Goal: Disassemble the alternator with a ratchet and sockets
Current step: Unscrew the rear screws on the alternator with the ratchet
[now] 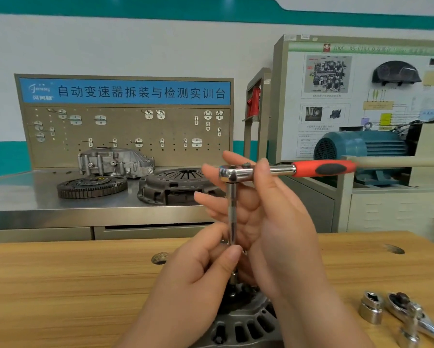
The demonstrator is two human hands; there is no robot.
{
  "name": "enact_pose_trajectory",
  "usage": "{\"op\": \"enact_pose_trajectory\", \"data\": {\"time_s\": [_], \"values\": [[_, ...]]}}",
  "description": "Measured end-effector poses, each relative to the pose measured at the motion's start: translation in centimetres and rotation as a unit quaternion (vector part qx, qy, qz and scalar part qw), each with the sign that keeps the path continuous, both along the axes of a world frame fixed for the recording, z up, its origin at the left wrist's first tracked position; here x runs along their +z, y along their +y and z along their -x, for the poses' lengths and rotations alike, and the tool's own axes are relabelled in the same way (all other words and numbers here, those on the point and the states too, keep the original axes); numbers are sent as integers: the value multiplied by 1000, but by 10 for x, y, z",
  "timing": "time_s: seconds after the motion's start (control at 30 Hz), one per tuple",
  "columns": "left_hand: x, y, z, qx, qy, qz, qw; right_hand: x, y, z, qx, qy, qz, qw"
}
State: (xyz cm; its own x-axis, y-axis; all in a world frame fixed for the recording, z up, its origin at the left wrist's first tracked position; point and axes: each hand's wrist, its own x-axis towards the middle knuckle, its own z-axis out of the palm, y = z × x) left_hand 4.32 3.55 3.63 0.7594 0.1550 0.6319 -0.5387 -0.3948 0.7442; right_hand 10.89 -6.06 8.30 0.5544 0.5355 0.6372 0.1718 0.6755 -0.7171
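**Ratchet set on alternator as strip-down begins**

A person works over an alternator [243, 320] that sits at the near edge of a wooden table [60, 285], partly cut off by the bottom of the view. A red-handled ratchet [286, 170] is held level above it, and a chrome extension bar [232, 209] drops straight down from its head towards the top of the unit. The left hand [198, 272] pinches the lower part of the bar between thumb and fingers. The right hand [268, 222] steadies the ratchet head, with the thumb laid over the neck and the fingers [205, 172] reaching up nearly straight behind it. The hands hide the foot of the bar, so it cannot be told whether it is seated on a fastener.

The job looks to be at an early stage. The slotted housing appears to be in one piece, and no freed bolts or separated parts are visible on the table. Loosening the fasteners and splitting the casing seem still to come. A loose socket [371, 307] and a second ratchet [411, 320] lie near the table's near right corner, just beside each other.
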Motion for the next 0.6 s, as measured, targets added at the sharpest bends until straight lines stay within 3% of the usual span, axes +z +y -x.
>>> {"op": "enact_pose_trajectory", "data": {"time_s": [0.13, 0.2, 0.33, 0.4, 0.5, 0.6], "values": [[-1, 0, -4, 22, 7, 15, 1000, 2, 0, -1, -127, -127, -22, 983], [-2, -1, -5, 18, 5, 30, 999, 3, 2, -1, -132, -174, -15, 976], [-3, 2, -5, 8, 6, 23, 1000, 2, 3, -1, 17, -49, -24, 998], [-4, 1, -4, -2, 7, 18, 1000, -1, 3, -3, 40, -10, -4, 999], [-3, 0, -4, 6, 7, 9, 1000, -2, 4, -3, -5, -27, -2, 1000], [-3, 2, -7, 18, 12, 20, 1000, 1, 4, -1, -112, -126, -36, 985]]}}
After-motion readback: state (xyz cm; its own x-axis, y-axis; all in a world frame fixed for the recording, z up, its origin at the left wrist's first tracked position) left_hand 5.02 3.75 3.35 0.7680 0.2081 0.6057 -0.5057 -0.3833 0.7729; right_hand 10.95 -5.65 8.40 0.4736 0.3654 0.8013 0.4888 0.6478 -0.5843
